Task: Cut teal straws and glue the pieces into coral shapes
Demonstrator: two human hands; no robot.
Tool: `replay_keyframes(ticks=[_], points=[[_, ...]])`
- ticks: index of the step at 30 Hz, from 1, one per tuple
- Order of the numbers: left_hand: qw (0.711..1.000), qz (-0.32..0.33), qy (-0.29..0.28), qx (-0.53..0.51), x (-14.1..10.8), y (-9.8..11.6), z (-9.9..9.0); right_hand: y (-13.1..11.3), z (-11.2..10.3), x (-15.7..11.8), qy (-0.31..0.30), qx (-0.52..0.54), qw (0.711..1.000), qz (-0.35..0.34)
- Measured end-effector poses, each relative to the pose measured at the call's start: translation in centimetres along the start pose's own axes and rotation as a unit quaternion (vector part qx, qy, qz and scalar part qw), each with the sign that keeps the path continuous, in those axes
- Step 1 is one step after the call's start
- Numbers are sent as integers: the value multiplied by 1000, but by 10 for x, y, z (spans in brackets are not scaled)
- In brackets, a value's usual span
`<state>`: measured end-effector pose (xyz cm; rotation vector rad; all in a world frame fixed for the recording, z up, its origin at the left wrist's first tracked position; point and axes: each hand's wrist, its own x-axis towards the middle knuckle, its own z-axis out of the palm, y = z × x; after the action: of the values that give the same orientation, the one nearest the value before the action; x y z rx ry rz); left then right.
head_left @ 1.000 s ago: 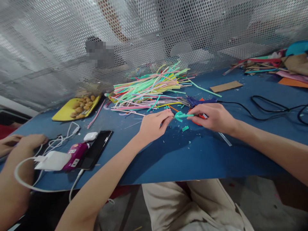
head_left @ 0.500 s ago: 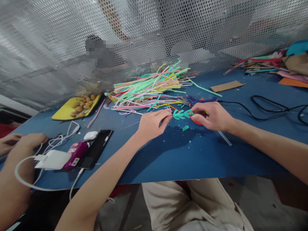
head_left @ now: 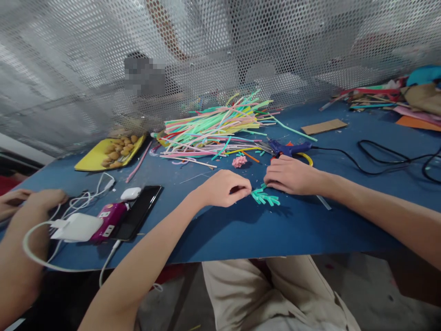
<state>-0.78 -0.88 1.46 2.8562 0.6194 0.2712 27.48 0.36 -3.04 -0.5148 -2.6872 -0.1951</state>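
Observation:
My left hand (head_left: 225,187) pinches the end of a teal pipe-cleaner leaf sprig (head_left: 266,197) between thumb and finger, and the sprig points right, low over the blue table. My right hand (head_left: 289,174) is just beyond the sprig, with its fingers together and curled down at a small teal pipe-cleaner piece (head_left: 263,185); its thumb is mostly hidden. Behind my hands lies a pink pipe-cleaner flower (head_left: 239,161). A blue glue gun (head_left: 289,148) rests beyond my right hand, next to scissors with a yellow handle (head_left: 306,158).
A heap of coloured pipe cleaners (head_left: 213,122) lies at the back. To the left are a phone (head_left: 141,214), a purple power strip (head_left: 109,220), a yellow plate (head_left: 91,158) and another person's arm (head_left: 31,230). A black cord (head_left: 344,151) trails right past cardboard (head_left: 324,126).
The pink flower has left my left hand and now lies on the table. My left hand holds the sprig nearer to me. My right hand has let go of the sprig and moved to the small teal piece.

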Motion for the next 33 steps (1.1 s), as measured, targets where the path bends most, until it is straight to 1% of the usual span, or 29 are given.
replay_keyframes(ticks=[4, 7, 9, 11, 12, 14, 16, 18, 20, 22, 24, 26, 27, 28, 29, 30, 31, 33], points=[[999, -4, -27, -26, 2, 2, 6, -3, 0, 2, -17, -8, 1000, 17], [999, -3, -39, -38, 3, 2, 6, -3, -4, 2, -21, 15, 998, 52], [998, 7, -47, -34, 3, 1, 5, -1, -9, 2, -5, 58, 994, 89], [998, 19, -50, -20, 3, -1, 4, 0, -14, 2, 27, 104, 986, 125], [999, 20, -43, -9, 3, -2, 4, -1, -16, 2, 45, 122, 982, 137], [1000, 9, 7, 19, 3, -5, 6, -4, -20, 3, 78, 150, 974, 150], [995, -17, 87, 35, 4, -5, 10, -10, -21, 4, 111, 184, 962, 168], [985, -46, 163, 9, 7, -3, 15, -18, -20, 7, 150, 238, 937, 207], [971, -75, 219, -60, 12, 3, 20, -25, -16, 10, 180, 310, 900, 249], [950, -103, 258, -140, 17, 10, 24, -31, -13, 12, 188, 384, 860, 280], [930, -126, 278, -206, 21, 15, 28, -35, -10, 15, 183, 449, 822, 299], [912, -137, 290, -257, 23, 17, 31, -38, -9, 16, 178, 491, 795, 308], [903, -136, 295, -280, 24, 18, 32, -39, -9, 17, 176, 503, 788, 308], [895, -133, 298, -304, 24, 17, 34, -39, -9, 17, 172, 507, 787, 306], [886, -130, 300, -329, 24, 16, 35, -39, -10, 17, 169, 503, 792, 301], [875, -128, 304, -355, 24, 15, 36, -38, -11, 16, 167, 487, 805, 296], [862, -127, 311, -379, 24, 14, 37, -37, -12, 15, 162, 459, 825, 287], [840, -134, 329, -409, 22, 11, 37, -32, -15, 13, 139, 372, 883, 252]])
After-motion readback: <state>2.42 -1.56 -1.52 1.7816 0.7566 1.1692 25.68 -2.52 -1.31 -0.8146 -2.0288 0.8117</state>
